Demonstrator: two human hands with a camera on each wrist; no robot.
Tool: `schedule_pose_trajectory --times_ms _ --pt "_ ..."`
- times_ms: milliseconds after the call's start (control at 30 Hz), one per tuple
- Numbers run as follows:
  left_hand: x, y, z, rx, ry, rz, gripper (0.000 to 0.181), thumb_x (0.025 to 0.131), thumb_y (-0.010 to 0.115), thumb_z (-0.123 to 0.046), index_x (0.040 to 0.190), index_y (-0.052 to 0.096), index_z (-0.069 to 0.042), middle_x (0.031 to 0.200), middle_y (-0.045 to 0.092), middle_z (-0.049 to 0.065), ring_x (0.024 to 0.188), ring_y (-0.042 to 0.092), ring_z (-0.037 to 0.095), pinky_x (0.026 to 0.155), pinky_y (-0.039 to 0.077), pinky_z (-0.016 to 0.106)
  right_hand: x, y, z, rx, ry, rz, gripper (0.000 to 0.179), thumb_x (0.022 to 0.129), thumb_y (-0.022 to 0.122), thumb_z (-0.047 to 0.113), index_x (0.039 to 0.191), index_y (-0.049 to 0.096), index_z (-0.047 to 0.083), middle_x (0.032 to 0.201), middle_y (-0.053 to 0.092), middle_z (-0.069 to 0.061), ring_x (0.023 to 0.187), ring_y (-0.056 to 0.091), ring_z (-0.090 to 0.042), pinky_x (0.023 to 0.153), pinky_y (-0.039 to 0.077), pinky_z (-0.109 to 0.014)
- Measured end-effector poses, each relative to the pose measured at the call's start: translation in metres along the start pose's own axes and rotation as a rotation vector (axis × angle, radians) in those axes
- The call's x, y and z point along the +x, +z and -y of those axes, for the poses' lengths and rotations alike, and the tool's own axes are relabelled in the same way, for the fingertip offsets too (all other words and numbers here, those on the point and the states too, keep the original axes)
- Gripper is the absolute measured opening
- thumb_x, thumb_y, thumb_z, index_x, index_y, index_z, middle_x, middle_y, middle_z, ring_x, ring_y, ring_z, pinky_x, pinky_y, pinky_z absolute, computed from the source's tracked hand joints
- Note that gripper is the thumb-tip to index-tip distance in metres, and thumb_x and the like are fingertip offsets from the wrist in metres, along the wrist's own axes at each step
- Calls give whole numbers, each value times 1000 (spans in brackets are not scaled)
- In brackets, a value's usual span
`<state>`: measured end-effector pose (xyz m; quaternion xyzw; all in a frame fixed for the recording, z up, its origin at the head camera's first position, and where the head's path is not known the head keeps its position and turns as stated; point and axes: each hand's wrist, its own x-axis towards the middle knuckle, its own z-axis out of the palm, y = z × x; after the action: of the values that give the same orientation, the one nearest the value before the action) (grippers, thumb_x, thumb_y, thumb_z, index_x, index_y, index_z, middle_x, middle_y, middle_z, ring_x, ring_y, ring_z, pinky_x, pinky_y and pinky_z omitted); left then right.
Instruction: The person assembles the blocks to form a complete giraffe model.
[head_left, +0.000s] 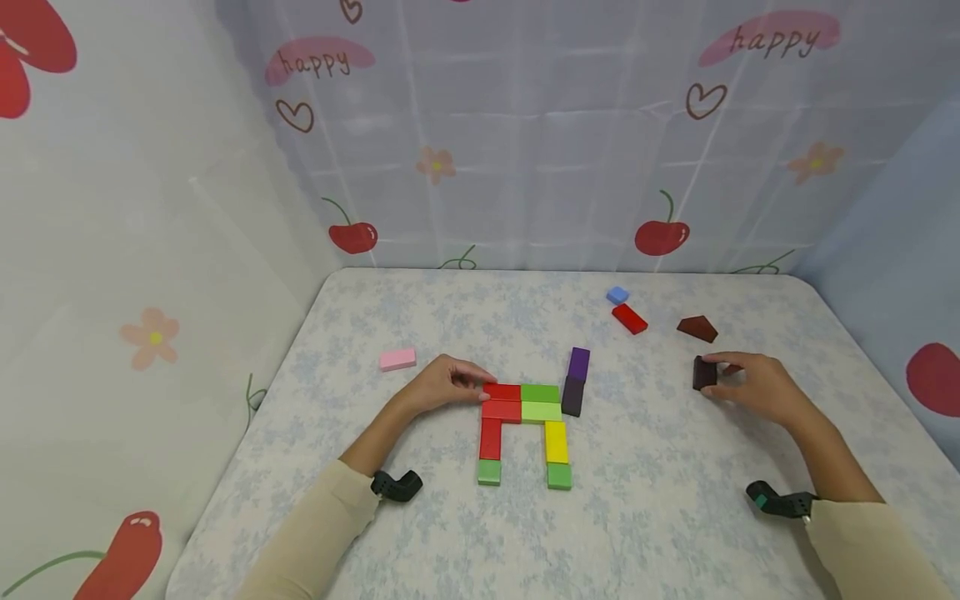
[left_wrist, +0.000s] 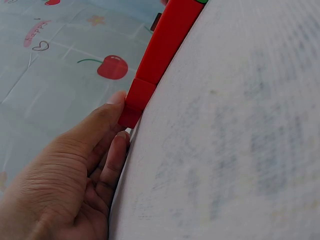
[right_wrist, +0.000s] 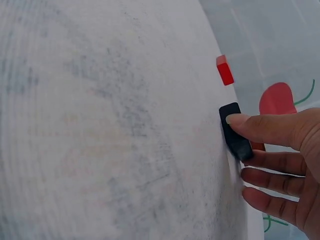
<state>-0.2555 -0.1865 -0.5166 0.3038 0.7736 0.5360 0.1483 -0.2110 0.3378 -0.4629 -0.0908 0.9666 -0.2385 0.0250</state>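
Observation:
My left hand (head_left: 442, 383) is at the left end of a flat figure of coloured blocks. Its thumb and fingertip pinch the corner of the upper red block (head_left: 502, 392), seen close up in the left wrist view as a red end (left_wrist: 134, 107). Under that block lies a second red block (head_left: 501, 412), level with a green block (head_left: 540, 392) and a light green block (head_left: 541, 412). Off to the right, my right hand (head_left: 761, 387) pinches a dark block (head_left: 705, 373) by its two ends between thumb and finger, low over the table.
Two legs extend nearer me: a red block (head_left: 491, 438) and a yellow block (head_left: 557, 442), each ending in green. Purple (head_left: 578, 364) and dark (head_left: 572, 397) blocks stand right of the figure. Pink (head_left: 397, 359), blue (head_left: 617, 295), red (head_left: 629, 318) and brown (head_left: 698, 328) blocks lie farther out.

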Motion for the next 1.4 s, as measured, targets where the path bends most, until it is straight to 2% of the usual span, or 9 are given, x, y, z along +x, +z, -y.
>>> schedule_pose_trajectory --times_ms 100,233,467,667,900,1067,1200,1400 --pt "0 0 1 2 5 8 29 86 84 -14 114 79 -13 90 72 2 69 53 12 61 44 24 2 4 6 12 5 -24 58 84 85 20 130 63 -6 111 64 -35 101 59 -49 69 53 -46" --pt "0 0 0 0 3 17 28 86 83 -14 114 80 -15 90 73 1 69 54 11 61 45 24 6 9 19 24 5 -32 57 84 84 22 130 63 -5 111 65 -34 101 59 -48 69 55 -46" --pt "-1 -1 -2 6 2 4 28 86 84 -14 114 80 -15 90 73 2 69 54 11 61 44 24 19 16 49 38 -61 -56 52 86 83 20 130 65 -2 114 66 -30 100 62 -43 66 55 -39" --pt "-2 -1 1 17 -12 7 28 85 84 -16 113 80 -15 90 72 1 71 55 13 61 45 24 32 24 67 56 -108 -53 51 87 82 21 130 66 -2 115 68 -25 99 64 -40 71 57 -45" --pt "-1 -1 1 11 -2 6 27 86 84 -18 112 80 -18 90 72 1 72 55 14 62 44 24 53 35 81 56 -139 -61 47 89 81 19 129 67 0 116 69 -23 99 64 -38 70 56 -40" --pt "-1 -2 1 7 -4 6 27 86 84 -16 112 80 -17 90 73 1 70 54 13 61 44 24 72 42 90 76 -143 -38 47 91 78 18 132 65 -1 117 68 -23 101 63 -37 78 56 -48" --pt "-2 -1 1 9 -6 3 27 86 84 -16 112 80 -17 90 73 1 70 54 12 61 44 24 87 49 95 61 -169 -41 48 90 80 18 130 66 -3 109 70 -22 95 63 -35 75 54 -45" --pt "-1 -1 1 12 -3 -2 27 86 84 -16 113 80 -15 90 73 2 69 54 12 61 44 24 106 56 101 69 -155 -43 48 87 82 18 127 67 -4 106 70 -22 89 61 -32 76 53 -44"
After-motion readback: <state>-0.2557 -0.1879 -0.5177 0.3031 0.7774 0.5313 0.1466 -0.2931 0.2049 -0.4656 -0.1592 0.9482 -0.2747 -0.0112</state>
